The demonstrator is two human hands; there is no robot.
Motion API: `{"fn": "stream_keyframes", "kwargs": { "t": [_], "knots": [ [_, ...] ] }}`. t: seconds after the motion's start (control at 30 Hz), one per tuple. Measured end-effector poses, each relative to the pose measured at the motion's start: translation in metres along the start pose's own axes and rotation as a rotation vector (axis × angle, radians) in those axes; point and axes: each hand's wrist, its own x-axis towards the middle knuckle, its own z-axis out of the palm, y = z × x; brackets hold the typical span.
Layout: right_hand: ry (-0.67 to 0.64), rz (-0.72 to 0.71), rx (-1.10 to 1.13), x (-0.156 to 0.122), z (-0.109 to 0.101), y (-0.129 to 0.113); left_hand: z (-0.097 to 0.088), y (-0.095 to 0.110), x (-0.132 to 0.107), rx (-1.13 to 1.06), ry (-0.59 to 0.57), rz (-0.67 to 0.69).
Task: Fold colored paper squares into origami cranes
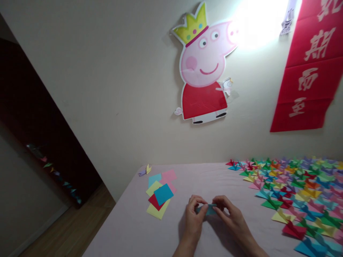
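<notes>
A small teal folded paper lies on the pink table, pinched from both sides. My left hand grips its left end with curled fingers. My right hand presses on its right end, fingers closed over it. Most of the paper is hidden under my fingers. Just left of my hands sits a loose stack of coloured paper squares, blue on top, with red, yellow and pink beneath.
Several folded paper cranes in many colours cover the table's right side. Two small cranes sit at the far left corner. A cartoon pig cutout and a red banner hang on the wall. The floor drops away left.
</notes>
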Motion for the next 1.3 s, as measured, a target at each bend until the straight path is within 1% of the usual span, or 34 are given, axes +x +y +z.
{"fn": "stream_keyframes", "kwargs": {
  "t": [0.13, 0.37, 0.53, 0.8, 0.97, 1.03, 1.1, 1.13, 1.17, 1.23, 1.3],
  "knots": [
    [0.009, 0.037, 0.020, 0.000, 0.000, -0.001, 0.000, -0.001, 0.000, 0.001, 0.009, -0.009],
    [-0.032, 0.046, 0.047, 0.001, -0.002, -0.007, 0.000, 0.002, 0.000, -0.024, 0.016, -0.020],
    [-0.038, 0.063, 0.062, 0.001, -0.002, -0.009, 0.000, 0.003, 0.000, -0.038, 0.020, -0.029],
    [-0.058, 0.021, 0.035, 0.000, -0.001, -0.007, 0.000, -0.002, 0.000, -0.052, 0.024, -0.032],
    [-0.088, -0.012, 0.001, -0.001, 0.000, -0.005, 0.001, 0.000, 0.001, -0.042, 0.019, -0.028],
    [-0.068, -0.031, -0.018, -0.001, -0.001, -0.005, 0.001, 0.003, 0.000, 0.007, 0.081, 0.007],
    [0.001, -0.070, -0.050, 0.000, -0.003, -0.005, 0.001, 0.006, -0.001, 0.071, 0.186, 0.057],
    [0.045, -0.095, -0.067, 0.000, -0.003, -0.005, 0.002, 0.008, -0.002, 0.095, 0.222, 0.072],
    [0.083, -0.123, -0.083, 0.000, -0.004, -0.004, 0.003, 0.009, -0.004, 0.111, 0.228, 0.070],
    [0.124, -0.186, -0.114, 0.000, -0.004, -0.004, 0.009, 0.010, -0.009, 0.117, 0.148, 0.019],
    [0.119, -0.245, -0.159, -0.002, -0.002, -0.007, 0.016, 0.009, -0.014, 0.080, 0.040, -0.074]
  ]
}}
